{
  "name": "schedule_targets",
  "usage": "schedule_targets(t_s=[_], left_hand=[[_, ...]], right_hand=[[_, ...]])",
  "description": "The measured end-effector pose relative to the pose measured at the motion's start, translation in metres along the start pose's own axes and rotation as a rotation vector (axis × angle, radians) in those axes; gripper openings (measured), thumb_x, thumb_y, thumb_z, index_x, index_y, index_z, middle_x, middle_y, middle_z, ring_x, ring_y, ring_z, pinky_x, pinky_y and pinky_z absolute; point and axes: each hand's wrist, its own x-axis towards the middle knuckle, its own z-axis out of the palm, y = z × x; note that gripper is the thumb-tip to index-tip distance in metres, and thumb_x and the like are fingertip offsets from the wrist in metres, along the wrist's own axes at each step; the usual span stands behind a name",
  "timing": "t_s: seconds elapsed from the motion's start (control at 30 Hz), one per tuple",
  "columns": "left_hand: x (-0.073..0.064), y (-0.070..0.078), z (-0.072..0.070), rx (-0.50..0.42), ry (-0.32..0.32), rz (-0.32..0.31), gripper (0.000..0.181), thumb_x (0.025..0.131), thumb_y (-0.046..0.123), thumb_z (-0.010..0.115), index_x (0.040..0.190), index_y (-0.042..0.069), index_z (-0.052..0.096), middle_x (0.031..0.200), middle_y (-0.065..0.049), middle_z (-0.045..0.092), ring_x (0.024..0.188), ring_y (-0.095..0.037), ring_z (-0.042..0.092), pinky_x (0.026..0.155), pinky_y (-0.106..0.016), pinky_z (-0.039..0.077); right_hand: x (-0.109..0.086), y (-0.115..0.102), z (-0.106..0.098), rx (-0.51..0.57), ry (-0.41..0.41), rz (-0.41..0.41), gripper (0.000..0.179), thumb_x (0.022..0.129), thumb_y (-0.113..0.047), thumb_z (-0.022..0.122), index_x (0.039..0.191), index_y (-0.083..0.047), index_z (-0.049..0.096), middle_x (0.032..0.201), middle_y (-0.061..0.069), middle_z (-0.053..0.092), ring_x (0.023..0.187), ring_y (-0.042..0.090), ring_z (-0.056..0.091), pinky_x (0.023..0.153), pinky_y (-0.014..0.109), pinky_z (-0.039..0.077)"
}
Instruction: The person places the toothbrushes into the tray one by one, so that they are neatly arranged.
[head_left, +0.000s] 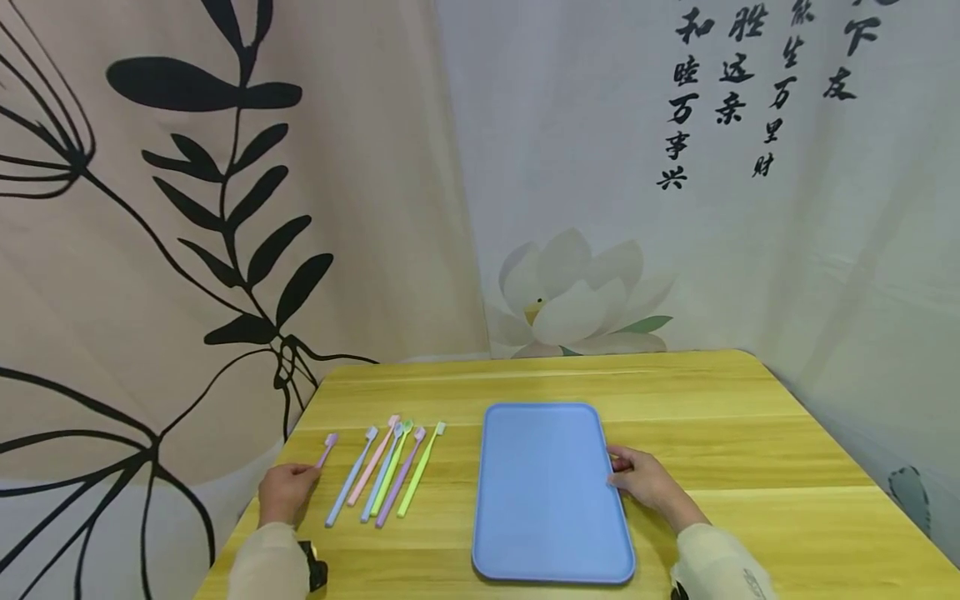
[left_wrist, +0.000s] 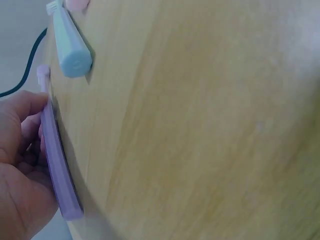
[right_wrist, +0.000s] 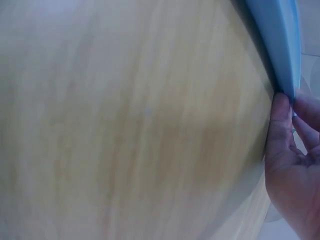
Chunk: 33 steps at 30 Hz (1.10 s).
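My left hand (head_left: 287,493), at the left side of the table, pinches a purple toothbrush (left_wrist: 59,165) between thumb and fingers. In the head view only its head end shows beyond the hand. Just to the right lie several more toothbrushes, side by side and slanted: a blue toothbrush (head_left: 351,479) nearest the hand, then a pink toothbrush (head_left: 371,465), and further blue, green and purple ones. A flat blue tray (head_left: 551,492) with nothing on it lies right of them. Thumb and fingertips of my right hand (head_left: 645,482) grip its right rim.
The wood-grain table (head_left: 750,467) stretches right of the tray and behind it. A printed cloth (head_left: 390,183) with plant drawings and writing hangs behind the table's back edge. A dark cord (left_wrist: 31,62) shows past the table edge in the left wrist view.
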Motion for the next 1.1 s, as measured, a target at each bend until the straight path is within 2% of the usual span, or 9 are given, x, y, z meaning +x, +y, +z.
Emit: schedule_targets(t_s=[0.2,0.3,0.47,0.6,0.77,0.93,1.1], left_hand=[[-0.001,0.006,-0.001,-0.031,0.041,-0.011,0.029,0.083,0.021,0.060,0.093,-0.004,0.069,0.091,-0.021,0.065,0.082,-0.036,0.058,0.067,-0.043,0.047],[0.003,0.012,-0.003,-0.053,0.035,-0.017,0.031,0.084,0.023,0.058,0.096,-0.004,0.069,0.094,-0.020,0.065,0.083,-0.034,0.058,0.065,-0.042,0.048],[0.014,0.026,-0.005,-0.053,0.029,0.025,0.033,0.086,0.026,0.059,0.098,-0.004,0.068,0.096,-0.021,0.064,0.083,-0.033,0.059,0.068,-0.043,0.047],[0.020,0.045,-0.001,-0.111,0.034,0.031,0.034,0.087,0.027,0.060,0.102,-0.002,0.067,0.099,-0.020,0.064,0.084,-0.030,0.058,0.065,-0.037,0.048],[0.019,0.075,0.007,-0.237,0.006,-0.023,0.033,0.088,0.026,0.059,0.107,0.000,0.065,0.105,-0.019,0.061,0.087,-0.027,0.057,0.063,-0.031,0.047],[0.019,0.101,0.020,-0.349,-0.033,-0.032,0.030,0.087,0.020,0.059,0.110,0.000,0.064,0.103,-0.018,0.062,0.088,-0.026,0.057,0.065,-0.031,0.048],[0.014,0.125,0.035,-0.446,-0.082,-0.003,0.028,0.087,0.016,0.060,0.110,0.000,0.063,0.099,-0.016,0.061,0.086,-0.030,0.058,0.067,-0.035,0.049]], right_hand=[[0.001,0.001,0.000,0.003,-0.001,0.008,0.050,0.081,0.010,0.057,0.129,0.006,0.045,0.100,0.016,0.050,0.087,0.023,0.051,0.071,0.034,0.050],[0.001,0.001,0.000,0.000,-0.001,0.011,0.050,0.081,0.010,0.057,0.129,0.006,0.045,0.100,0.015,0.050,0.087,0.022,0.051,0.071,0.034,0.050],[0.002,0.002,0.000,-0.003,-0.001,0.012,0.050,0.080,0.010,0.058,0.129,0.006,0.045,0.100,0.014,0.050,0.087,0.022,0.051,0.071,0.034,0.050],[0.002,0.002,0.000,0.000,-0.001,0.013,0.051,0.080,0.010,0.058,0.129,0.006,0.045,0.100,0.014,0.050,0.087,0.022,0.051,0.071,0.034,0.050],[0.003,0.002,-0.001,-0.009,0.004,0.008,0.050,0.080,0.009,0.059,0.128,0.005,0.046,0.100,0.014,0.051,0.087,0.022,0.051,0.070,0.033,0.050],[0.002,0.001,0.000,-0.013,0.007,0.008,0.050,0.080,0.009,0.058,0.128,0.005,0.045,0.100,0.014,0.051,0.087,0.022,0.051,0.070,0.034,0.050],[0.000,0.001,-0.001,-0.021,0.007,0.008,0.050,0.081,0.008,0.059,0.129,0.005,0.045,0.100,0.014,0.051,0.087,0.022,0.050,0.070,0.034,0.050]])
